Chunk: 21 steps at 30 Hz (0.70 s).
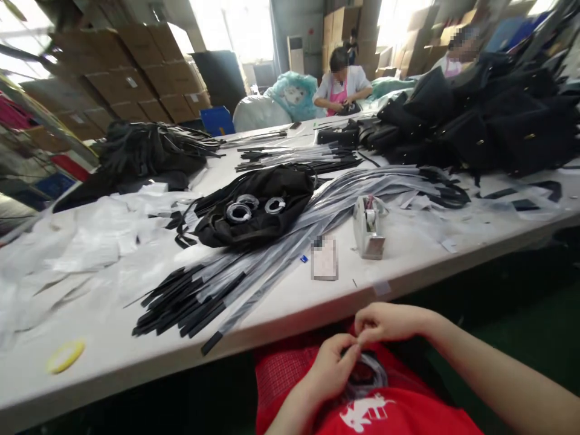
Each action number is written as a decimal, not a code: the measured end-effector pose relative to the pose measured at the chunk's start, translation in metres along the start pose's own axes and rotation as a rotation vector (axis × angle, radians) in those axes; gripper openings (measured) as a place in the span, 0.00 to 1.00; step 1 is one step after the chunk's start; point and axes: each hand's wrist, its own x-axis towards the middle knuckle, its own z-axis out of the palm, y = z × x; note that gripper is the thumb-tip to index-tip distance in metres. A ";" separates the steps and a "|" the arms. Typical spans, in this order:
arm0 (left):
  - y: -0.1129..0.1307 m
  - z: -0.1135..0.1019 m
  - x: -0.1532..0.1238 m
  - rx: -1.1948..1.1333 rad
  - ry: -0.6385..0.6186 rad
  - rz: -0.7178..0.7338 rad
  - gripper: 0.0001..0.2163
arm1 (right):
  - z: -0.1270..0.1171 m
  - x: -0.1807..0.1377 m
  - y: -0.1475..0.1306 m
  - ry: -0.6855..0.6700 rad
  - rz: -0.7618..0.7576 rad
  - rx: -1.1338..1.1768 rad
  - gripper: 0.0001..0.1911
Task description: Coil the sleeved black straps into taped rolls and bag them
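Over my lap, my left hand [333, 368] is closed at the near edge of a coil [378, 371] that looks like a rolled strap in clear plastic. The fingers of my right hand [380, 323] are pinched together above it, tip to tip with the left ones. What sits between the right fingertips is too small to make out. Three similar coils, one of them a ring [238, 212], lie on a black fabric bag [272, 223] on the table. Long plastic-sleeved black straps [254, 275] run beneath and beside that bag.
On the white table [290, 302] stand a tape dispenser [369, 226] and a yellow ring [66, 356]. White plastic sleeves [99, 241] cover the left side. Black bags [489, 121] are heaped at right. A co-worker [342, 84] sits across; cartons [131, 72] are stacked behind.
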 end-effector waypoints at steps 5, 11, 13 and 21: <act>-0.006 -0.010 0.002 -0.133 -0.044 -0.021 0.24 | -0.026 -0.002 0.003 0.233 0.040 0.106 0.18; -0.013 -0.009 0.021 -0.033 -0.060 0.019 0.24 | -0.013 -0.011 0.032 0.301 0.091 0.151 0.16; -0.012 -0.008 0.028 -0.008 -0.037 0.034 0.24 | -0.014 -0.017 0.047 0.395 0.165 0.148 0.16; -0.005 -0.013 0.038 -0.018 -0.137 -0.064 0.28 | -0.100 -0.074 0.137 1.081 0.759 -0.167 0.20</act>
